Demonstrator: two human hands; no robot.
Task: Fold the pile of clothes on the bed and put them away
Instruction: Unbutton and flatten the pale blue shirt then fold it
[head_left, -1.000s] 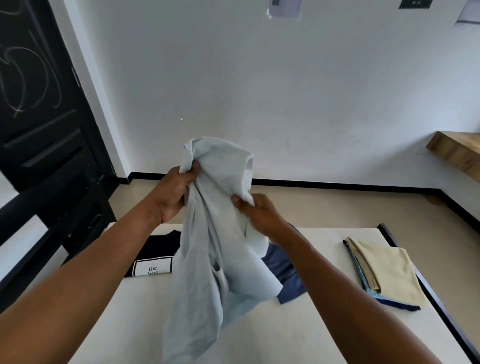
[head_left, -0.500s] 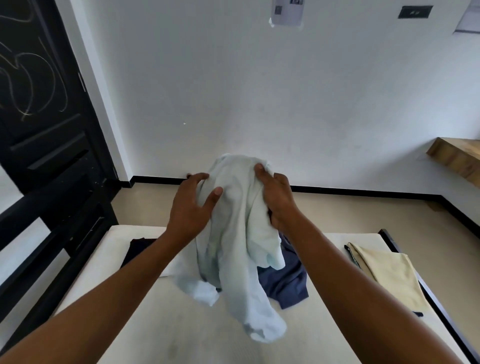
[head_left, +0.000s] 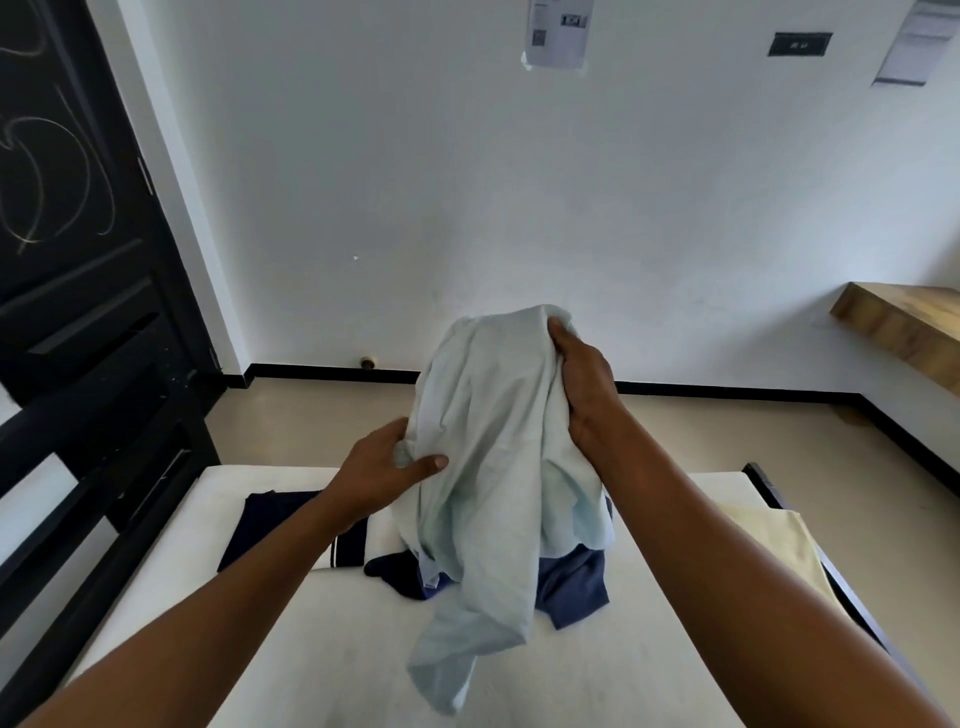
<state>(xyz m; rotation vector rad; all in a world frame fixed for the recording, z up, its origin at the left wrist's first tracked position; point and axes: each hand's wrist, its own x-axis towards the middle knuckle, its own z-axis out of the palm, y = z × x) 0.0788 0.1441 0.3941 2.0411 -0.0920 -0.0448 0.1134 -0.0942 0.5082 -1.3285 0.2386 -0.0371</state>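
Door (head_left: 78, 260) far left. Navy tee (head_left: 270, 525) flat on bed (head_left: 311, 649), partly behind left forearm. Left hand (head_left: 384, 467) pinches left edge of shirt (head_left: 488, 441), thumb over cloth. Shirt pale blue, held above bed, tail drooping to mattress. Right hand (head_left: 587, 384) clutches its top right, higher up. Blue garment (head_left: 571, 582) crumpled beneath. Yellow cloth (head_left: 769, 540) at bed's right edge. Shelf (head_left: 904, 322) far right.

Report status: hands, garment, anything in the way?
Both gripping: left hand low, right hand at top of pale shirt. Shirt bunched, unfolded, held above bed. Obstruction: blue garment lying underneath, on the spreading spot.
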